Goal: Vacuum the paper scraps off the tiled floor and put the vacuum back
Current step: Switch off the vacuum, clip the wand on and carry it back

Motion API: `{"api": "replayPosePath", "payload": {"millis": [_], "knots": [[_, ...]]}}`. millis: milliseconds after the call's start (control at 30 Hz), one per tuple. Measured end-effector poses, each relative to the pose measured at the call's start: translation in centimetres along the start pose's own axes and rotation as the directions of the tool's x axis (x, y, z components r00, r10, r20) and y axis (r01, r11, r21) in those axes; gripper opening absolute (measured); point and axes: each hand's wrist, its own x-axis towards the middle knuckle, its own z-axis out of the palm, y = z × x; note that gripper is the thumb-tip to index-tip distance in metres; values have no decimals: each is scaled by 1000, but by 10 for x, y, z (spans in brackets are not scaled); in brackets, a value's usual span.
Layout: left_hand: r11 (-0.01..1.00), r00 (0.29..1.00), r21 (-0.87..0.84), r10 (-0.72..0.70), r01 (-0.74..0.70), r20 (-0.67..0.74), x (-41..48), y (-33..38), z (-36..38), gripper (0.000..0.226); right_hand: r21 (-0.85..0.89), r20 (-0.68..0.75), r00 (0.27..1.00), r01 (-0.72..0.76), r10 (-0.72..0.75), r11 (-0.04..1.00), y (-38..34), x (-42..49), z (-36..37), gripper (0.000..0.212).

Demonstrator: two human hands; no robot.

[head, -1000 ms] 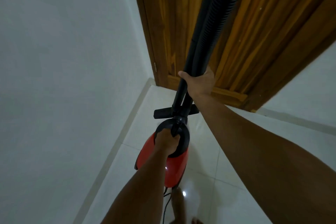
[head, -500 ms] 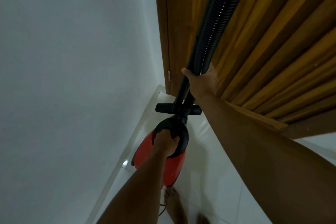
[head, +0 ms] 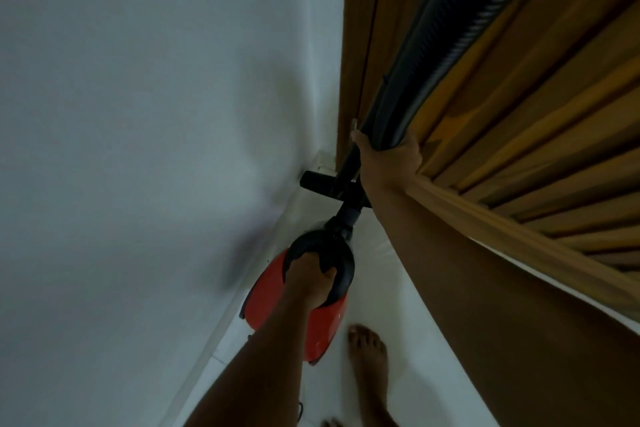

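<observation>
Put-away leg, I reckon: no scraps in view. Left hand [head: 311, 276] is clamped round the loop handle of the red vacuum [head: 325, 333], low beside the wall [head: 138, 149], near the corner by the wooden door [head: 519, 107]. Right hand [head: 388, 158] is wrapped round hose [head: 440, 62] + tube, held upright. Can't tell if the body's touching the tiled floor [head: 391, 288]. Next move probably needs a gentle set-down in that corner w/o the hose flopping.
</observation>
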Motion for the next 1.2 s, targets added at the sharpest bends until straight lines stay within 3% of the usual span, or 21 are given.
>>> {"api": "replayPosePath", "payload": {"millis": [267, 467, 567, 800, 967, 1200], "knots": [[999, 999, -24, -43, 44, 23, 69, -17, 18, 27, -12, 10, 997, 79, -78, 997, 56, 17, 48, 54], [998, 999, -42, -49, 49, 12, 99, -29, 25, 25, -47, -73, 988, 136, -139, 990, 82, 23, 77, 57], [999, 1000, -15, -29, 29, -11, 107, -35, 20, 28, -68, -39, 986, 161, -164, 985, 90, 29, 87, 51], [998, 992, -7, -71, 70, -105, 92, -56, 16, 27, -127, 36, 999, 44, -40, 991, 90, 27, 99, 47], [993, 994, -64, -104, 101, -38, 91, -51, 10, 31, -155, 94, 995, -21, 36, 988, 86, 30, 103, 46], [992, 997, -112, -62, 56, -50, 87, -51, 1, 48, -76, 184, 981, 70, -55, 995, 79, 17, 91, 62]]}}
